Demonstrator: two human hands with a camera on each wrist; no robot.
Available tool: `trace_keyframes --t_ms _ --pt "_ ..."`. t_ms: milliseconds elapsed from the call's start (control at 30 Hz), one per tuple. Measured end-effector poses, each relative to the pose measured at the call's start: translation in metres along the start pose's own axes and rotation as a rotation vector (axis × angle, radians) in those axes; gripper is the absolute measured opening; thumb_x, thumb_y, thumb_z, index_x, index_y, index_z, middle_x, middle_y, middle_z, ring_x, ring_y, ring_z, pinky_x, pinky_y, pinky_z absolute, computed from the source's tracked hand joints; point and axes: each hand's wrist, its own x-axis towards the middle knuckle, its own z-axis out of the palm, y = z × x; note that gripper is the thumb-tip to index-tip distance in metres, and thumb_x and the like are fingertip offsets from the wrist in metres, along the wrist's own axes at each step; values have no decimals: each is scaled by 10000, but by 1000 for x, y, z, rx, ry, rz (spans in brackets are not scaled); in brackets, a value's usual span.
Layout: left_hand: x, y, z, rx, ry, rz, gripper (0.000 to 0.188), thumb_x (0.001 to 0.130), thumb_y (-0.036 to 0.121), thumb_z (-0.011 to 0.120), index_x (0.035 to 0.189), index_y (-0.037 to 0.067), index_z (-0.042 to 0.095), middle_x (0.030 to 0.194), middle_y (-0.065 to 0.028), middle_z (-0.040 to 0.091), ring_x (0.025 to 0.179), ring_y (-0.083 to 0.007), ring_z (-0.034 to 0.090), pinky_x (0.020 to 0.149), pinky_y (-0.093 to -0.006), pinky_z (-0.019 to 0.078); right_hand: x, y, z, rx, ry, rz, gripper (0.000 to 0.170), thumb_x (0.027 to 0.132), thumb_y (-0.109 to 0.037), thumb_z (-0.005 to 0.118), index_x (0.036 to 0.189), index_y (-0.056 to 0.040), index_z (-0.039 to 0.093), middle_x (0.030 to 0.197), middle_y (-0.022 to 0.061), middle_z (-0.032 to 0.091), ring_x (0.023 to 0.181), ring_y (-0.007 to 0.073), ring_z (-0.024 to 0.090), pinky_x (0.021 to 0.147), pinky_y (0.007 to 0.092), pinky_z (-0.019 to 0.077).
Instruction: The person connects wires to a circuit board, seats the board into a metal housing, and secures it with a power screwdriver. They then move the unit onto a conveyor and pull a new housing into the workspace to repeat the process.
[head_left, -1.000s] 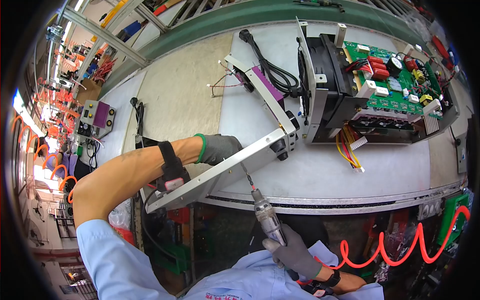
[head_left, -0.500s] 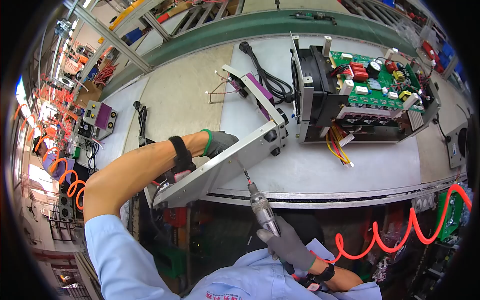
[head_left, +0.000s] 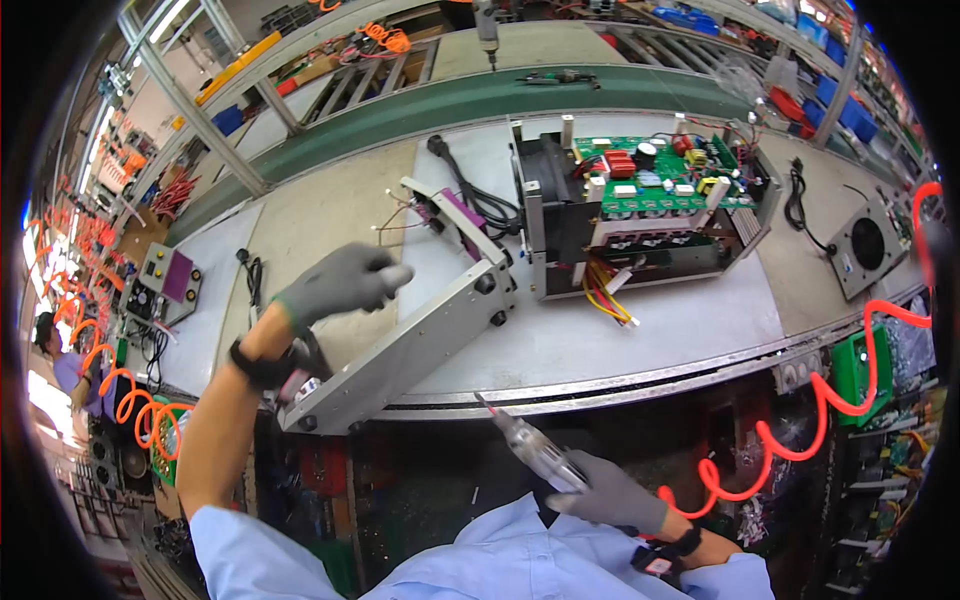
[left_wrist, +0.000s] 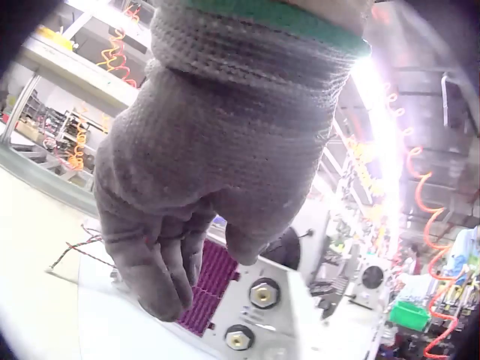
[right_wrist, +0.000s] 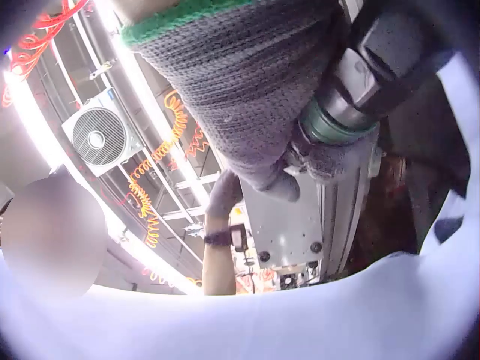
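Observation:
My gloved left hand [head_left: 345,282] is raised over the near-left part of the table, its fingers loosely bent with nothing in them. Just below and to its right, a grey metal chassis plate [head_left: 400,345] with black rubber feet stands on its long edge. A front panel with a purple section [left_wrist: 214,289] and two round terminals joins its far end; part of it hides behind my fingers in the left wrist view. My gloved right hand [head_left: 610,492] grips an air screwdriver [head_left: 535,450] near my body, its bit apart from the plate.
A fan-cooled unit with a green circuit board [head_left: 660,170] stands right of the plate, yellow-red wires [head_left: 605,295] hanging from it. A black power cord [head_left: 475,195] lies behind. A red coiled air hose [head_left: 800,455] runs along the right. Another purple-fronted panel [head_left: 178,275] sits at left.
My left hand has come out from behind the plate and lifted up and left. The screwdriver bit has drawn back from the plate. The head view has shifted, showing more of the far side.

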Motion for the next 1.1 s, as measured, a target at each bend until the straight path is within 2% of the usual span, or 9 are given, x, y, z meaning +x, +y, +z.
trace_keyframes --t_ms 67,133,333,567,633,833,933,1000,1100 --pt "-38 -18 17 75 167 224 519 913 460 702 1075 -33 692 933 -151 735 804 -264 720 788 -400 570 -22 40 -16 -243 119 -220 611 800 -338 762 1290 -28 568 950 174 701 829 311 717 744 396 568" --pt "-71 -31 46 181 318 328 471 861 413 747 1074 -5 699 929 -188 736 830 -356 725 776 -447 556 -53 12 -46 -327 28 35 614 771 -294 759 1300 -40 580 1041 218 710 951 388 708 853 435 556" --pt "-87 -41 75 264 307 110 370 802 287 768 1046 11 731 848 -260 694 847 -428 700 777 -469 556 -97 26 -101 -799 276 -46 464 707 -248 779 1107 -37 680 977 198 695 923 386 687 813 460 557" --pt "-68 -75 50 355 479 236 298 750 210 769 953 -5 739 846 -246 707 810 -417 707 740 -476 555 -125 34 -179 -1074 253 390 332 823 -388 673 926 -81 749 851 201 711 833 407 695 768 511 540" --pt "-64 -81 40 465 559 210 283 720 159 773 948 -5 732 849 -249 700 838 -427 697 745 -485 545 -136 29 -202 -1032 271 499 738 900 -710 565 892 3 758 819 234 711 775 409 701 757 490 551" --pt "-41 -158 59 653 855 328 259 764 164 763 903 40 584 813 -180 605 804 -421 612 678 -524 466 -146 53 -286 -1032 352 779 468 908 -441 614 946 11 730 863 241 734 843 366 732 799 475 563" --pt "-42 -165 91 652 980 446 199 772 143 725 857 57 567 794 -166 570 782 -395 589 663 -505 453 -142 86 -320 -1145 447 677 445 933 -372 589 1172 -4 667 1014 239 735 952 349 726 863 493 548" --pt "-42 -183 111 659 1071 609 173 749 132 696 849 65 572 781 -157 567 771 -378 583 656 -482 450 -136 111 -338 -1203 453 593 419 925 -353 588 1143 -4 671 1015 241 730 957 364 716 871 498 542" --pt "-66 -153 127 575 923 506 199 756 170 721 894 89 603 840 -121 598 804 -339 586 709 -456 455 -129 149 -354 -1226 409 558 381 913 -324 588 1100 -5 676 1017 243 722 964 386 700 882 507 533"
